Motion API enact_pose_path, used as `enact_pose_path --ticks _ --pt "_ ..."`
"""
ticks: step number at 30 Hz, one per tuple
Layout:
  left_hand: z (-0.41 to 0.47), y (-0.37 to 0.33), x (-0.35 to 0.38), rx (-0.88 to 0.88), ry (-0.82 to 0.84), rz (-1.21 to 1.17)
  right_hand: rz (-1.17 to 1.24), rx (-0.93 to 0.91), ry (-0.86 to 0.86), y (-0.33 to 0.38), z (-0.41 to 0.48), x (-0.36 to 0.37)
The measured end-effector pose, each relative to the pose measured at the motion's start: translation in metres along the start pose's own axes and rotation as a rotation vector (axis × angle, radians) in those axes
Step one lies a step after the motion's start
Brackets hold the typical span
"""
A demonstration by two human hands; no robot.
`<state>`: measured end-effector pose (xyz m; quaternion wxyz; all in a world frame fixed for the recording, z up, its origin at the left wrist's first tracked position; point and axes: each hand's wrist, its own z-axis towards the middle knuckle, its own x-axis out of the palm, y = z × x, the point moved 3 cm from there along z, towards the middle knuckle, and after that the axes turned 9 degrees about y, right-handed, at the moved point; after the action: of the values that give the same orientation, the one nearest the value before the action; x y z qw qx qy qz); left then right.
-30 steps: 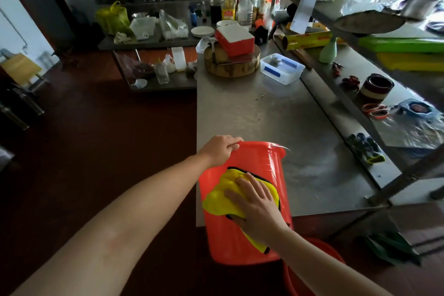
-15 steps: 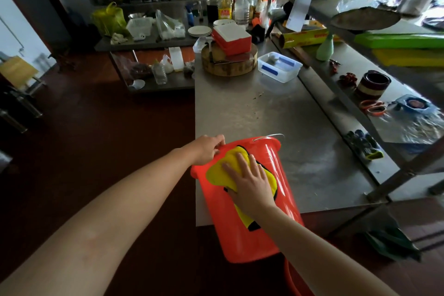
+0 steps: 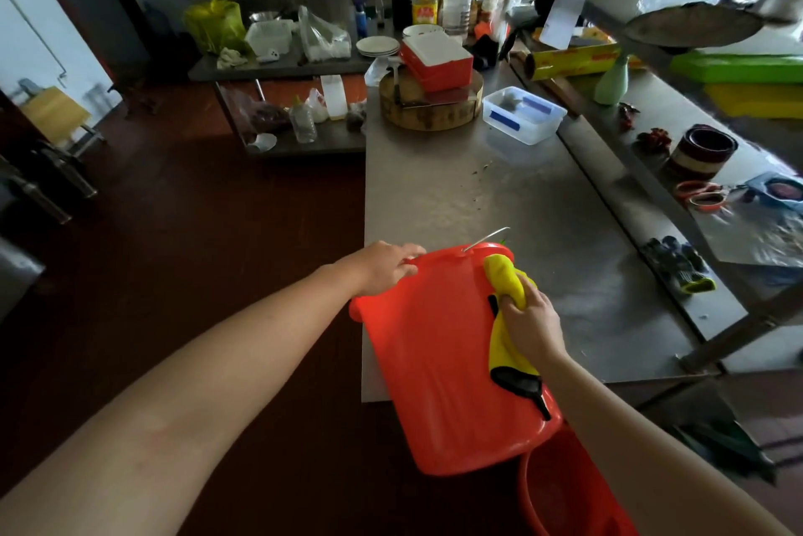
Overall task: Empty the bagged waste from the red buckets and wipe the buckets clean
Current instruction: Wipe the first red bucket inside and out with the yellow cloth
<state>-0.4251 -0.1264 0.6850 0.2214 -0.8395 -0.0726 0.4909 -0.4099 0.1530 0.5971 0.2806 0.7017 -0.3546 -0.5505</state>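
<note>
A red bucket [image 3: 439, 361] lies tilted against the near edge of the steel table [image 3: 456, 196], its mouth toward the table and its base toward me. My left hand [image 3: 384, 266] grips the bucket's rim at the upper left. My right hand [image 3: 528, 318] holds a yellow cloth with black trim [image 3: 506, 287] bunched against the bucket's right side, near the rim. The cloth's tail hangs down the bucket wall. A second red bucket [image 3: 565, 496] stands on the floor below, partly hidden by my right arm.
On the table's far end sit a round chopping block [image 3: 430, 109] with a red box and a clear plastic tub [image 3: 523, 113]. Gloves [image 3: 678, 266] lie on the lower shelf at right. Dark red floor spreads to the left.
My right hand slid the yellow cloth from the bucket's front wall up and over to its right side near the rim. The bucket tilted further, and my left hand kept its hold on the rim.
</note>
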Motion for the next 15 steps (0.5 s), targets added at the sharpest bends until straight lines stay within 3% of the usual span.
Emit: enact_pose_path --ticks 5,11,15 --pt "0.01 -0.015 0.005 0.027 -0.08 0.008 -0.092 -0.117 -0.009 0.015 -0.017 0.012" --pt "0.023 -0.006 -0.003 -0.004 -0.038 0.079 -0.754 -0.693 0.121 0.045 -0.078 0.075" --pt "0.025 0.003 -0.001 0.006 -0.022 0.089 -0.924 -0.804 0.185 0.055 -0.092 0.107"
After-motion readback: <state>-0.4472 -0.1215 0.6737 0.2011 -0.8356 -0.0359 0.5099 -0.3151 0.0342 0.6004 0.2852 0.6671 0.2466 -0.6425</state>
